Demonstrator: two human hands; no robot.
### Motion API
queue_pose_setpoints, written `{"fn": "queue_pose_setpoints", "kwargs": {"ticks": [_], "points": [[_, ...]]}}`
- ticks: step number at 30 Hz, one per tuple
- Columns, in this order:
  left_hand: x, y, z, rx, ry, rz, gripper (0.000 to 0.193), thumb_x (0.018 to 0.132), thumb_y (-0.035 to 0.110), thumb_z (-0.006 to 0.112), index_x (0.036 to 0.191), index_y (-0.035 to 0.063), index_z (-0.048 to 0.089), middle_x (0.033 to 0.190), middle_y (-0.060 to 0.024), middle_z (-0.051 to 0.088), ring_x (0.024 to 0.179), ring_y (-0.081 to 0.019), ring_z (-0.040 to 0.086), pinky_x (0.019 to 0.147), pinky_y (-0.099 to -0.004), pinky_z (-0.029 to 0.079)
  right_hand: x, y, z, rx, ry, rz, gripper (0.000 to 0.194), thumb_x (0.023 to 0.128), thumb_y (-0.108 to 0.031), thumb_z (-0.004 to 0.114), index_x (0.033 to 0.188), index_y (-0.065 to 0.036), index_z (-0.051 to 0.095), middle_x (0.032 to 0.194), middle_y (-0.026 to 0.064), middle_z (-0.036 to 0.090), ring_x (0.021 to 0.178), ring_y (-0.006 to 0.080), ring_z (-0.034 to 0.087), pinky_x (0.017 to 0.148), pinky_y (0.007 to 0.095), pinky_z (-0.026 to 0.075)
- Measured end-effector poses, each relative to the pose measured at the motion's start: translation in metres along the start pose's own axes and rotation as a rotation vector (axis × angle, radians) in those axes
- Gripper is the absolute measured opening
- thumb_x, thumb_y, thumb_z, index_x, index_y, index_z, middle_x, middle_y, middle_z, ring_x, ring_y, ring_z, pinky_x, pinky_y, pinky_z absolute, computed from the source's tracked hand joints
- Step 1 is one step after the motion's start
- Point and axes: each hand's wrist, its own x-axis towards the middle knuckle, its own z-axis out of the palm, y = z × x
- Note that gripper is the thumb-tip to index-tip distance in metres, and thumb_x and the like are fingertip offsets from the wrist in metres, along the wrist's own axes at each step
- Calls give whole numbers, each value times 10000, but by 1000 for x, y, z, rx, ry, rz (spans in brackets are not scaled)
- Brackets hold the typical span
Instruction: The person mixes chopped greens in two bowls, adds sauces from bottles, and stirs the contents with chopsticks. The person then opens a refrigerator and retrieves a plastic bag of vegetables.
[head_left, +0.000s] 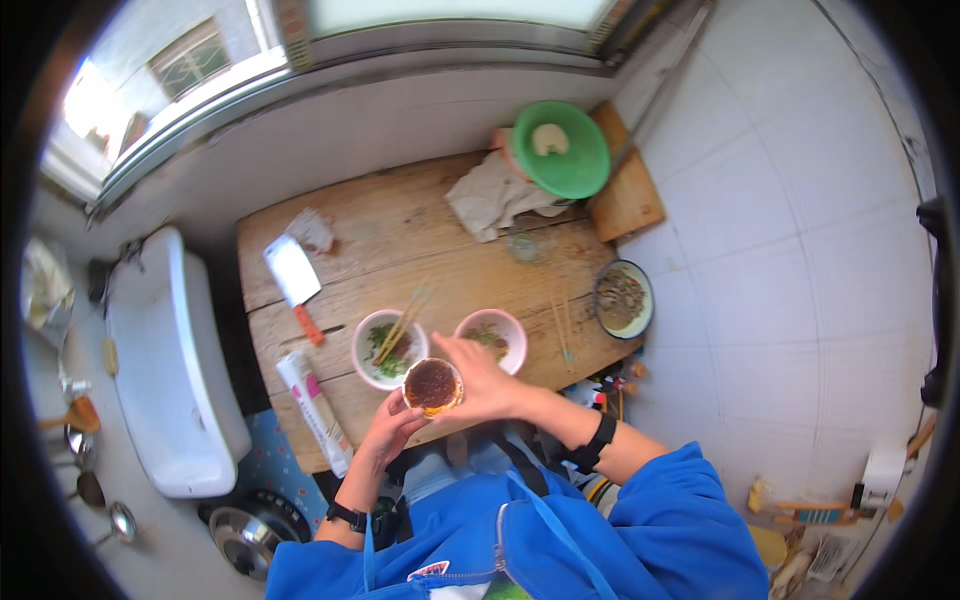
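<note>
My left hand (393, 430) grips a small round tub (433, 384) from its lower left side. Dark red-brown sauce fills the tub, with orange smears at its near edge. My right hand (484, 381) curves around the tub's right side, fingers spread past the rim; whether it grips the tub is unclear. Just beyond sits a pink-rimmed bowl (366, 356) of chopped greens and dark sauce, with chopsticks (397, 334) resting in it. A second pink bowl (514, 341), partly hidden by my right hand, has seasoning inside.
A cleaver (292, 268) and a long white packet (313, 412) lie on the wooden table (390, 232) at left. Chopsticks (560, 326), an enamel bowl of chopped food (621, 298) and a glass jar (523, 246) are at right. A green basin (585, 161) holds dough at the back. The sink (169, 375) is left.
</note>
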Motion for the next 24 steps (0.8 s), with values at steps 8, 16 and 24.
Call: {"fn": "queue_pose_setpoints", "kwargs": {"ticks": [8,16,24], "points": [[49,-12,56,153,-134,-175,529,886,60,751,1365,53,525,1313,-74,619,1196,-197,635,1025,-364,559,-68,-6,-24,-168,188,131,1212,707,-267,893,1630,-25,145,1498,236,392,1397,425,406,1169,551,303],[84,-50,109,343,-281,-432,647,882,45,753,1466,45,472,1380,-72,596,1259,-215,607,1051,-389,546,-153,22,-22,-222,426,347,1183,648,-233,840,1625,-24,206,1395,215,469,1296,409,468,1104,514,348],[107,-87,141,563,-415,-575,798,961,175,745,1611,41,301,1535,-139,479,1430,-304,476,1188,-457,413,-291,70,10,-199,657,908,1141,657,-295,877,1584,-27,268,1407,208,470,1302,417,464,1113,536,345]]}}
